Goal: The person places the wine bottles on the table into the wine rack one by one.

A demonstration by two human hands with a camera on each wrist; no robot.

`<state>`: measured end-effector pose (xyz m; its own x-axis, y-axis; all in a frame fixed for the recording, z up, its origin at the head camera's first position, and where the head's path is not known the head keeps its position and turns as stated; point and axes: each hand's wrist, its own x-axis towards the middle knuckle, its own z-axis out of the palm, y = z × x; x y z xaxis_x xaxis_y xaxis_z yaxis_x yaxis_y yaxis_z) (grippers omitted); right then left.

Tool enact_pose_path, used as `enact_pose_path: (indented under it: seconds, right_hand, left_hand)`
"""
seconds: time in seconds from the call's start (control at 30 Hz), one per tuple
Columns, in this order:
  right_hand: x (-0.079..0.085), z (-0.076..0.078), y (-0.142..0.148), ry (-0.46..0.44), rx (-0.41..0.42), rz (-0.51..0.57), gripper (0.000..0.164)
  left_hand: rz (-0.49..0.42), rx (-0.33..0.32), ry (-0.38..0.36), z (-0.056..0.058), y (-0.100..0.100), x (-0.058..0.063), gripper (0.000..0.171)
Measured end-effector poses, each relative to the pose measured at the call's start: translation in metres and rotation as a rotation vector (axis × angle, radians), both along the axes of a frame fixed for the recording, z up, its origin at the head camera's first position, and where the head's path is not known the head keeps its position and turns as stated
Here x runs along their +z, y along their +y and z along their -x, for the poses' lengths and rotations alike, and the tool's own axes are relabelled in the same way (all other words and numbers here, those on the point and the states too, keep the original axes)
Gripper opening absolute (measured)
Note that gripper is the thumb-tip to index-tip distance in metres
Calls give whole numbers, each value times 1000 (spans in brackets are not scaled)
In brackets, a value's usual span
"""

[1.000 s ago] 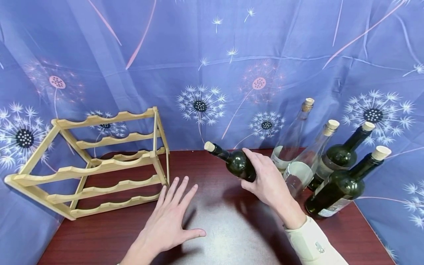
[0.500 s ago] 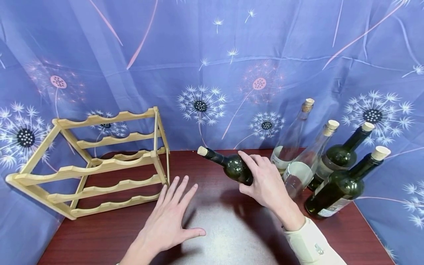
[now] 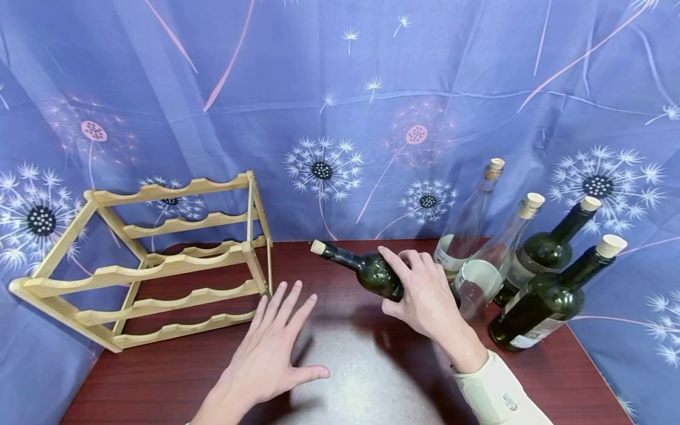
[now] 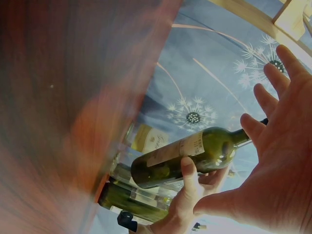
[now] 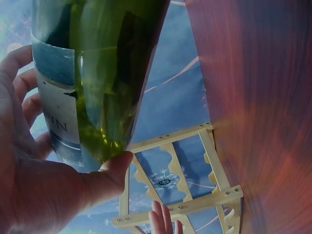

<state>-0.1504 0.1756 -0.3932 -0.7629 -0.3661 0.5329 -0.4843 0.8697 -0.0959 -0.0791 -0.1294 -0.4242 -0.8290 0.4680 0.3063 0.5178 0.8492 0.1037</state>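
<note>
My right hand grips a dark green wine bottle round its body. The bottle is tilted well over, its corked neck pointing left toward the rack, and in the left wrist view the bottle hangs above the table. A label shows between the fingers and thumb in the right wrist view. My left hand is spread flat with straight fingers and holds nothing. Its fingertips overlap the near right corner of a wooden wine rack in the head view. No bottles lie in the rack.
Two clear corked bottles and two dark green corked bottles stand upright at the right, close behind my right hand. A blue curtain with dandelion prints hangs behind the dark red table.
My right hand and the green bottle have shifted slightly left, and the bottle's neck has dropped a little. My left hand, the rack and the standing bottles have stayed put.
</note>
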Motion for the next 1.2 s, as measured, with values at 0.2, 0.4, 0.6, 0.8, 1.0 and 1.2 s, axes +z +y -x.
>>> enact_pose_path:
  seconds: [0.2, 0.4, 0.6, 0.8, 1.0, 1.2]
  right_hand:
    - [-1, -2, 0, -14, -9, -9, 98]
    - [-3, -3, -1, -24, -18, -27, 97]
    - [-3, -4, -2, -41, -20, -51, 97]
    - [-4, -6, -3, -49, -13, -59, 98]
    - [-4, -8, -4, -42, 0, -67, 97]
    - [-4, -10, -5, -35, 8, -78, 97]
  left_hand:
    - [-19, -24, 12, 0, 0, 2, 115]
    - [-46, -38, 27, -1, 1, 6, 115]
    - [-61, -44, 52, -2, 3, 10, 114]
    - [-106, -72, 78, -3, 5, 15, 110]
    - [-145, -103, 103, -1, 8, 22, 106]
    - [-137, -134, 147, 2, 11, 29, 101]
